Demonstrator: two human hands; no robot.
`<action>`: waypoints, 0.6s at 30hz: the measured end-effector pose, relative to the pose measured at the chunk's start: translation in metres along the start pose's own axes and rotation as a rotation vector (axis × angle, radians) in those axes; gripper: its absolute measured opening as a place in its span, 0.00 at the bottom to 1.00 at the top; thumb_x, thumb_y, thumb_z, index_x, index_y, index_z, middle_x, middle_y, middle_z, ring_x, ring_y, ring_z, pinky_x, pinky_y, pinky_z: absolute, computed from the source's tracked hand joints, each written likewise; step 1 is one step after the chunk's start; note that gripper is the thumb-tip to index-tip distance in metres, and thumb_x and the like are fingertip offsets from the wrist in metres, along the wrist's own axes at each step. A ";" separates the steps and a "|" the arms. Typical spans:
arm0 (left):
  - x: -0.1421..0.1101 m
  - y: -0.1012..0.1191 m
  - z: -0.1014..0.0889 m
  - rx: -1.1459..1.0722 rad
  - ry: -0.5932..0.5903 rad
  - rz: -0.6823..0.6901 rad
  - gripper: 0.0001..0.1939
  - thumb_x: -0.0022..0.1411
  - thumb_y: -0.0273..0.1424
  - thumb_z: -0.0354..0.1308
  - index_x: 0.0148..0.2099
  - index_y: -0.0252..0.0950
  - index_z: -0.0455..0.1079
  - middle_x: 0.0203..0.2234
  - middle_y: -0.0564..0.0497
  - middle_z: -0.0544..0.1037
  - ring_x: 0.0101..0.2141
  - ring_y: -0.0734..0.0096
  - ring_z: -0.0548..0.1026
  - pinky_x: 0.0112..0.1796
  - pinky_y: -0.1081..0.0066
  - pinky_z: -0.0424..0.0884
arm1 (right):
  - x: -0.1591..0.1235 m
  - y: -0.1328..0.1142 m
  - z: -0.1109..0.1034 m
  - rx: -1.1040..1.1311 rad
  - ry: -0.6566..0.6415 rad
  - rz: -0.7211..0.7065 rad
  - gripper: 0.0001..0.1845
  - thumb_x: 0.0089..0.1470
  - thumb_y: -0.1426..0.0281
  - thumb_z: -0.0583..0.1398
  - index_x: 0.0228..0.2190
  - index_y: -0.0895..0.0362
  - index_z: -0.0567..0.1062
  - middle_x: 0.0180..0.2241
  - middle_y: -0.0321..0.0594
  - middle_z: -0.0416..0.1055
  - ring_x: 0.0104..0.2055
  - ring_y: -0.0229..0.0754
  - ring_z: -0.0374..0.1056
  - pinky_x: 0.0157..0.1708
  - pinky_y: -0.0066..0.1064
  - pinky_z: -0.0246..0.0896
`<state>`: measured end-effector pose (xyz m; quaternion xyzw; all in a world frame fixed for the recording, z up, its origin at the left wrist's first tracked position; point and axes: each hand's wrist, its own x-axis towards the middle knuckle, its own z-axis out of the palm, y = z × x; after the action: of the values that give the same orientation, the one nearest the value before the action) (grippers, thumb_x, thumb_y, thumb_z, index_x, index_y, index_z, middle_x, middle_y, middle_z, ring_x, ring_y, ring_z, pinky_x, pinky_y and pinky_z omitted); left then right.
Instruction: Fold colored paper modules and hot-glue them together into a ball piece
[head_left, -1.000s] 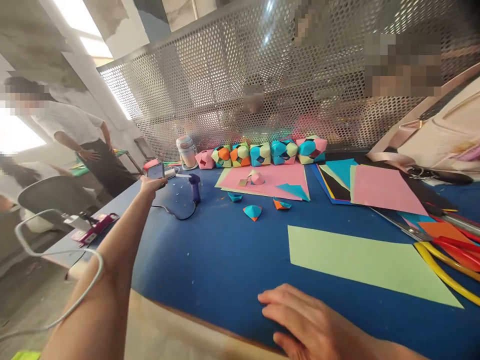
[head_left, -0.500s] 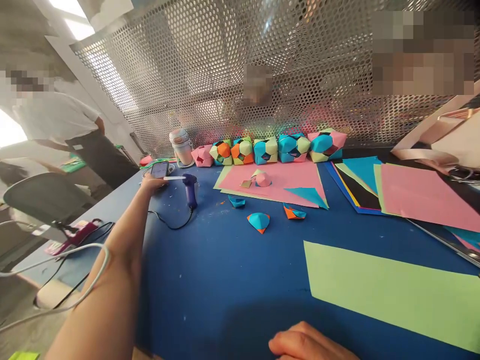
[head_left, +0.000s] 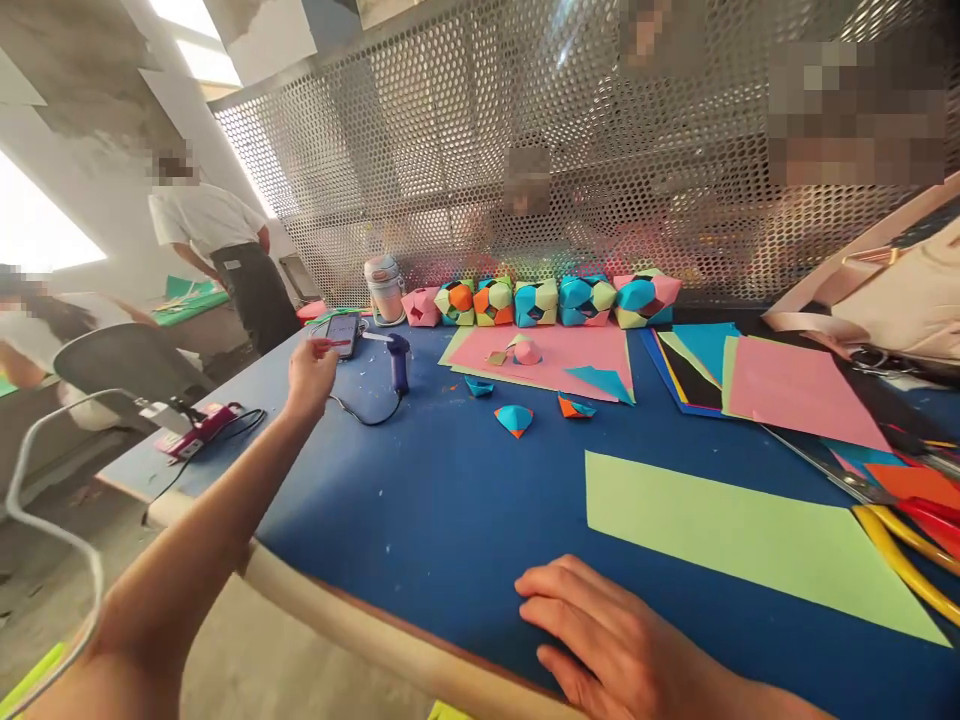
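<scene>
My left hand (head_left: 313, 375) is at the far left of the table, fingers stretched toward a phone (head_left: 346, 328) lying on the blue surface. A narrow reddish shape shows at its fingertips; whether that is a finger or a separate strip is unclear. Just right of the phone stands a purple glue gun (head_left: 399, 365) with a black cord. My right hand (head_left: 600, 630) rests near the front edge with its fingers loosely extended and holds nothing. Beyond it lies a long pale green paper sheet (head_left: 720, 540). Small folded blue-and-orange paper pieces (head_left: 514, 420) sit mid-table.
A row of folded paper balls (head_left: 536, 302) and a lidded bottle (head_left: 384, 290) line the perforated metal screen (head_left: 450, 180). Pink paper (head_left: 806, 385) and yellow-handled scissors (head_left: 900, 560) are on the right. A power strip (head_left: 196, 432) lies left. A person (head_left: 214, 235) stands beyond.
The phone, held up in my left hand a second ago, now lies on the table, and that hand has drawn back from it. My right hand remains by the front edge.
</scene>
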<state>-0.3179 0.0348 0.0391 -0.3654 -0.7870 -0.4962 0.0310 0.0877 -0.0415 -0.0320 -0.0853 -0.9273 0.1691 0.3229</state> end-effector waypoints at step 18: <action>-0.180 0.056 0.003 0.057 -0.627 0.478 0.09 0.61 0.31 0.50 0.39 0.37 0.71 0.29 0.52 0.76 0.31 0.70 0.73 0.34 0.70 0.68 | -0.007 0.000 -0.016 -0.051 -0.034 -0.155 0.11 0.59 0.80 0.52 0.39 0.64 0.74 0.38 0.49 0.75 0.41 0.47 0.71 0.40 0.40 0.71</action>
<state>-0.1518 -0.0468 0.0057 -0.6711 -0.6646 -0.3170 -0.0862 0.1034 -0.0393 -0.0240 -0.0185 -0.9405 0.1213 0.3169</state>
